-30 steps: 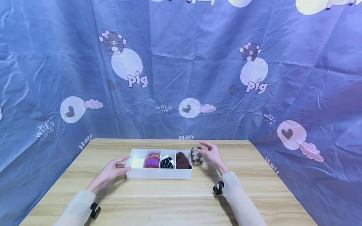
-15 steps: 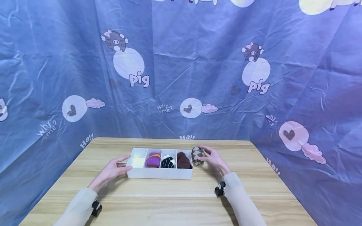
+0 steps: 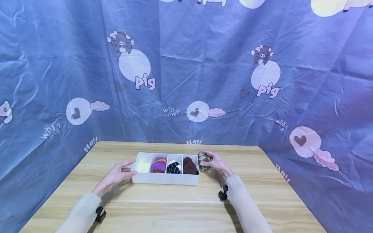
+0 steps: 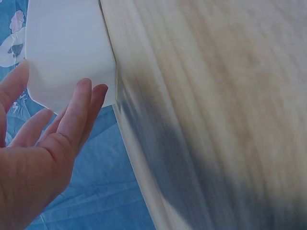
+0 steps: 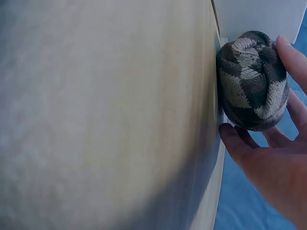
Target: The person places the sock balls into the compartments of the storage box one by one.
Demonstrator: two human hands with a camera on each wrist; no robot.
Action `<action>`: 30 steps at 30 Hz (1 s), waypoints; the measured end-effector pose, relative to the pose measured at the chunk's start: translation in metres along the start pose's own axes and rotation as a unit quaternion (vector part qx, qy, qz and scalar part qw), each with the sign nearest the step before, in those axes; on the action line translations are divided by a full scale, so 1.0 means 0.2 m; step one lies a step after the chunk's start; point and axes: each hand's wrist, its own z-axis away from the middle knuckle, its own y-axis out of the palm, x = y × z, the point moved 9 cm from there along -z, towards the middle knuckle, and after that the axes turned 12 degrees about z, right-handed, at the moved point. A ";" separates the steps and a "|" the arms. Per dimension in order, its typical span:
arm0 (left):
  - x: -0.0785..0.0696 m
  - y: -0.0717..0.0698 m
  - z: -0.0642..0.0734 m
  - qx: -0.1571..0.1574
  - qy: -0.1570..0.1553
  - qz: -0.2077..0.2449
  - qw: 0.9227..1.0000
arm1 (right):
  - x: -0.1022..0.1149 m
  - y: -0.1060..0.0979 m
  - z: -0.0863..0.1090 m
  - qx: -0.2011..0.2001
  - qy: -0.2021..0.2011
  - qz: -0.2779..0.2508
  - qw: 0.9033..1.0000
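A long white divided box (image 3: 166, 179) lies across the table in the head view. Its right three compartments hold rolled socks: a purple-and-orange pair (image 3: 158, 165), a black-and-white pair (image 3: 174, 167) and a dark brown pair (image 3: 189, 166); the leftmost compartment is bare. My left hand (image 3: 115, 175) spans the box's left end, its fairly straight fingers touching the end wall (image 4: 69, 48). Beside the box's right end, my right hand (image 3: 220, 165) holds a grey-and-black argyle rolled sock pair (image 5: 252, 81) between thumb and fingers, close against the tabletop.
The wood-grain table (image 3: 169, 207) reaches back to a blue printed curtain (image 3: 175, 77) that surrounds it on three sides. Each wrist carries a small black camera, one on the left sleeve (image 3: 100, 213) and one on the right (image 3: 223, 193).
My right hand has lowered and its fingers have closed round the argyle rolled socks. The left hand stays at the box's end. The head view has shifted slightly.
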 end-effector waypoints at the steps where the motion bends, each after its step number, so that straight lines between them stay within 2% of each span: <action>1: 0.00 0.00 0.00 0.003 0.002 -0.001 1.000 | 0.00 0.00 0.00 0.000 -0.001 0.005 1.000; 9: 0.00 0.00 -0.01 -0.002 0.001 0.008 1.000 | 0.01 0.00 0.01 -0.001 0.008 0.011 1.000; 13: 0.01 0.01 -0.01 0.006 0.001 0.003 1.000 | -0.01 -0.02 0.02 -0.017 0.023 0.007 1.000; 17: 0.01 0.01 0.00 0.011 0.007 0.001 1.000 | -0.03 -0.04 0.01 -0.042 0.025 -0.003 0.999; 22: 0.02 0.01 0.00 0.005 -0.001 0.005 1.000 | -0.03 -0.10 0.02 -0.090 0.026 -0.017 0.995; 26: 0.01 0.00 -0.01 0.004 0.000 0.006 1.000 | 0.02 -0.16 0.03 -0.140 0.019 -0.042 0.989; 30: 0.00 -0.01 -0.01 0.003 0.001 0.001 1.000 | 0.09 -0.18 0.04 -0.155 0.009 -0.089 0.984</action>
